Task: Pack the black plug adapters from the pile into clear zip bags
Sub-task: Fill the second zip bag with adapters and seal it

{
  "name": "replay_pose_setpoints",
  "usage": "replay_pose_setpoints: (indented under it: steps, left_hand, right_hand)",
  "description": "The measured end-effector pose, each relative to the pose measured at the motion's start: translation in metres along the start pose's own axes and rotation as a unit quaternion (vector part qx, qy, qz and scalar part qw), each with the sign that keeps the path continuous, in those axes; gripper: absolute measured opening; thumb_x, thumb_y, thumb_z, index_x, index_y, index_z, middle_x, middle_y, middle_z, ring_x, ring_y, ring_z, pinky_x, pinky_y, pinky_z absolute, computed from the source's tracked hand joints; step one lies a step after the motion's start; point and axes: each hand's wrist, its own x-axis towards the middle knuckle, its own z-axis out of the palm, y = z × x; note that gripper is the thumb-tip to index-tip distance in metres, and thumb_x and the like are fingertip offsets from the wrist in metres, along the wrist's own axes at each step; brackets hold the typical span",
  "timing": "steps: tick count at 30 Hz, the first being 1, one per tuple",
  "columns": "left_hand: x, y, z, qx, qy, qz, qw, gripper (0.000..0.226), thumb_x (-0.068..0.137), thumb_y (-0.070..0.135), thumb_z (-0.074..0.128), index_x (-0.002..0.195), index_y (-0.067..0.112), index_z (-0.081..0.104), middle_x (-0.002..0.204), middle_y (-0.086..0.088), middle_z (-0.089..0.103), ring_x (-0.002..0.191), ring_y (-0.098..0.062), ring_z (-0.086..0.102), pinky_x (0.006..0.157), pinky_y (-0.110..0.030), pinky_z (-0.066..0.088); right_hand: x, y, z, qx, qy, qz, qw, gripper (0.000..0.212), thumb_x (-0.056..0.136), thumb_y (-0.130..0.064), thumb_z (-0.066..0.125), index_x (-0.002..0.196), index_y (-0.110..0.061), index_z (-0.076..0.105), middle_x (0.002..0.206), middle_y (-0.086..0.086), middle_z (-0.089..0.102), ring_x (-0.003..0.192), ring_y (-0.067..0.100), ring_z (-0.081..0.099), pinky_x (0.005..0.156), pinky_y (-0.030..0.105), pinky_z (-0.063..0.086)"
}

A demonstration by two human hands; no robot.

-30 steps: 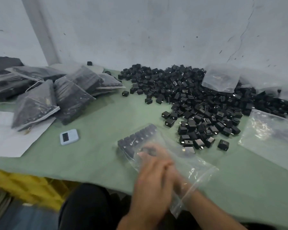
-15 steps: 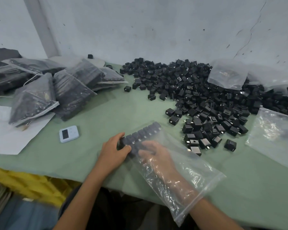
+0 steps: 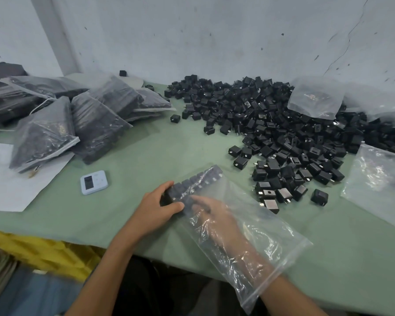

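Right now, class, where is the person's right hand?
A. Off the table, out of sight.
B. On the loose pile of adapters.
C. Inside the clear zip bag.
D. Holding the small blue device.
C: the right hand shows through the plastic of the clear zip bag, reaching towards the row of adapters inside, while the left hand grips the filled end from outside.

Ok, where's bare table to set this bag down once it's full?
Bare table lies between the filled bags and the pile, beyond the blue device. The right is crowded with the pile and empty bags.
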Motion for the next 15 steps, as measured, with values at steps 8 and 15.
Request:
replay_pose_setpoints:
  steps: [8, 15]
  left_hand:
    - [0.005, 0.003, -0.007, 0.045, -0.032, 0.032, 0.998, 0.101, 0.053, 0.066, 0.076, 0.144, 0.031, 0.049, 0.134, 0.012, 0.057, 0.119, -0.008, 0.056, 0.108, -0.036, 0.045]
    - [0.01, -0.007, -0.006, 0.052, -0.03, 0.031, 0.998, 0.095, 0.055, 0.068, 0.077, 0.141, 0.037, 0.049, 0.13, 0.01, 0.059, 0.117, -0.007, 0.057, 0.107, -0.037, 0.046]
  right_hand:
    - [0.016, 0.003, 0.011, -0.052, 0.001, 0.052, 0.997, 0.031, 0.097, -0.034, 0.063, 0.098, -0.065, 0.06, 0.103, -0.026, 0.063, 0.097, -0.013, 0.059, 0.085, 0.006, 0.043]
    - [0.015, 0.001, 0.007, -0.062, -0.05, 0.051, 0.996, 0.039, 0.097, -0.023, 0.063, 0.136, -0.029, 0.059, 0.12, -0.007, 0.067, 0.112, 0.012, 0.062, 0.099, 0.02, 0.048]
